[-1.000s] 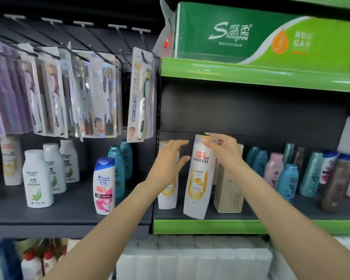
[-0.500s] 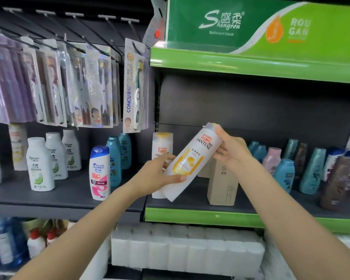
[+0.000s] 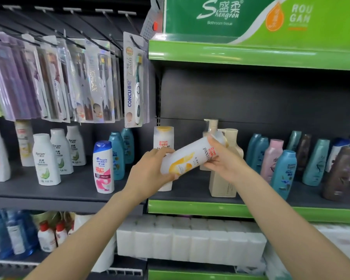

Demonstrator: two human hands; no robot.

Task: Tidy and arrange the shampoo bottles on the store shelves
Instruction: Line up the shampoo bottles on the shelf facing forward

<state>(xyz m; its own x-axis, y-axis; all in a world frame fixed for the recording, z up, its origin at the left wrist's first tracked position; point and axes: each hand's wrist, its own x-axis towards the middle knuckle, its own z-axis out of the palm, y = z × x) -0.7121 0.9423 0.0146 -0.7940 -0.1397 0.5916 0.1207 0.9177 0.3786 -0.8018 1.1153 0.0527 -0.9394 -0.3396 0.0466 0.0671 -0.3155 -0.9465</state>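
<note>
Head view, sole camera. Item: white Pantene bottle (image 3: pixel 190 156), held off the shelf (image 3: pixel 190 208) in both hands, in front of the standing stock. Long axis: near horizontal, tilted, one end low at the left, the other raised toward the right; which end bears the cap cannot be told. Left hand (image 3: pixel 150 174): fingers curled round the low end, thumb underneath. Right hand (image 3: pixel 222 160): fingers wrapped over the raised end near the red label mark. Behind it: second Pantene bottle (image 3: pixel 163 142) upright, touching or just behind the left hand; beige carton (image 3: pixel 222 184) and pump bottles (image 3: pixel 220 130) behind the right hand. Judgement: upright replacement calls for swinging the axis to vertical; both hands sit equally near, and the bare shelf between carton and second bottle looks the likeliest slot.
</note>
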